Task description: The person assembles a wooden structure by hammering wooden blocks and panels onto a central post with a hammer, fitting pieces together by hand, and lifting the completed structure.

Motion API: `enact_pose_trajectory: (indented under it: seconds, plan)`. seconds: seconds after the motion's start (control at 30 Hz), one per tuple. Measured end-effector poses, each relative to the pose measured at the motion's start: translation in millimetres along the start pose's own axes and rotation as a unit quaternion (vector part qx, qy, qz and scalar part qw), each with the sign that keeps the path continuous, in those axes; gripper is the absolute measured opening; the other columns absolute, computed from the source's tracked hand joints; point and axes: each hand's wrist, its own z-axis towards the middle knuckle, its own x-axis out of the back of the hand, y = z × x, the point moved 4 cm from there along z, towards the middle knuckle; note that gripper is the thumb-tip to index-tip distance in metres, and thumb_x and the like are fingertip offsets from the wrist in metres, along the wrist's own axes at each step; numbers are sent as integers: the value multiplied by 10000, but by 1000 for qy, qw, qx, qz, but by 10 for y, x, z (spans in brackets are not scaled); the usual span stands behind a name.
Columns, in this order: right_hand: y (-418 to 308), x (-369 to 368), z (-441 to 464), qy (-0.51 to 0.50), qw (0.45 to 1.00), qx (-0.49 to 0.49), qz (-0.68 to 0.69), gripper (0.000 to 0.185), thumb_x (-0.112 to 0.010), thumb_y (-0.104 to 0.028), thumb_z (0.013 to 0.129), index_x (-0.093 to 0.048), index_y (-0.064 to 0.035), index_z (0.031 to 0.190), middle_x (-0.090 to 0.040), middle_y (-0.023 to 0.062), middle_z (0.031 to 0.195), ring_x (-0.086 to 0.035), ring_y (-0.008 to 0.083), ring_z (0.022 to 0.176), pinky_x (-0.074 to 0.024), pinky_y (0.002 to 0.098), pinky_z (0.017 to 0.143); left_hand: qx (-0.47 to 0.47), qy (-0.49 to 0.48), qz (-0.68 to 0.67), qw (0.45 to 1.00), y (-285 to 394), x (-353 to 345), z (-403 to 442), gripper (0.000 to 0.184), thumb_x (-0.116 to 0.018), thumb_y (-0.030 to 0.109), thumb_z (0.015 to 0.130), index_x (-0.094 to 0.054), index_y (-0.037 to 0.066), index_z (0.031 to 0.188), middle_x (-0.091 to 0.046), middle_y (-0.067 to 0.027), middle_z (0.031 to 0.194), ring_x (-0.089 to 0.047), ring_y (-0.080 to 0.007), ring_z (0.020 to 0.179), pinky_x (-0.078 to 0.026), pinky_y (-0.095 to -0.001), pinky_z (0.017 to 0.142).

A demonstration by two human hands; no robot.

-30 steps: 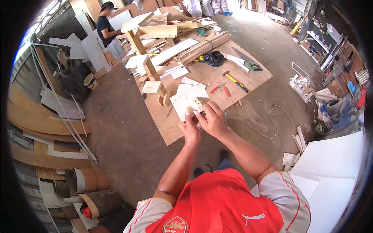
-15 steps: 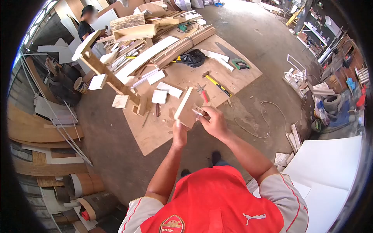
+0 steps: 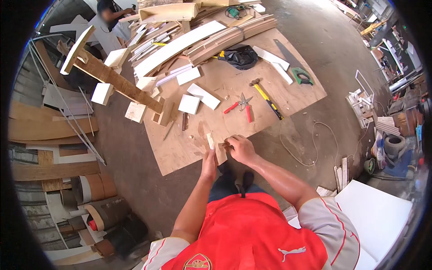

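Note:
My left hand (image 3: 209, 165) grips a short piece of wood (image 3: 220, 154) by its left side, with a pale edge turned up. The piece is tilted over the near edge of the plywood tabletop (image 3: 180, 153). At its right side is my right hand (image 3: 242, 148), its fingers pinched together close to the wood. Something small seems to be between them, but I cannot make out what. Beyond the hands lie red-handled snips (image 3: 244, 102), opened out, and a hammer (image 3: 266, 96) with a yellow and black handle.
A green-handled saw (image 3: 302, 76), a black plastic bag (image 3: 238, 57) and white boards (image 3: 204, 96) lie on the tabletop. Timber strips (image 3: 234, 40) are piled behind. A wooden post assembly (image 3: 119, 84) rises at the left. A co-worker (image 3: 110, 13) is at the back left.
Both hands and the piece of wood have come closer to my body, and the wood is held more steeply. My view has shifted, so the snips and hammer show more fully.

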Motion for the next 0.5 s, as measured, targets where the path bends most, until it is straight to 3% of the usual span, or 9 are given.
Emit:
enact_pose_trajectory:
  seconds: [0.07,0.1,0.3,0.37,0.47,0.5]
  plan:
    - [191,-232,145,-16,1000,-15,-14,199,-766,-100,807,-688,-75,988,-712,121,930,-693,336,901,-553,451,748,54,-15,103,993,111,62,180,474,-484,441,1094,-610,12,1252,-652,-14,1020,-609,-122,896,-496,-295,783]
    - [278,-339,227,-22,999,-31,-23,189,-762,-99,813,-684,-75,983,-712,122,922,-694,340,889,-553,456,741,9,23,112,993,157,-5,291,510,-496,477,1083,-657,-3,1142,-623,17,885,-563,-115,776,-456,-286,685]
    - [794,-676,666,-34,995,-80,-43,150,-743,-119,853,-660,-69,968,-711,133,890,-698,356,836,-547,478,711,-61,55,358,930,351,14,1025,568,-549,461,1061,-690,-64,895,-576,-60,638,-520,-131,626,-454,-344,606]
    - [836,-643,851,-22,994,-92,-57,153,-739,-132,863,-652,-65,969,-712,136,894,-697,357,837,-545,480,709,-77,68,408,907,520,-98,1107,542,-556,432,1054,-689,-56,860,-622,-126,643,-596,-205,615,-468,-398,606]
    - [962,-747,1081,-82,987,-128,-52,139,-656,-121,888,-656,-86,1022,-711,132,933,-694,359,888,-532,491,717,-122,106,466,870,670,-131,1305,491,-590,395,1031,-691,-52,857,-636,-207,654,-644,-301,612,-481,-438,616]
    - [1088,-859,1118,-71,993,-87,-29,203,-660,-151,885,-672,-85,1077,-715,141,982,-694,355,929,-537,489,744,-139,122,481,857,652,-85,1375,472,-606,384,1022,-693,-52,864,-632,-230,658,-648,-330,614,-484,-444,622]
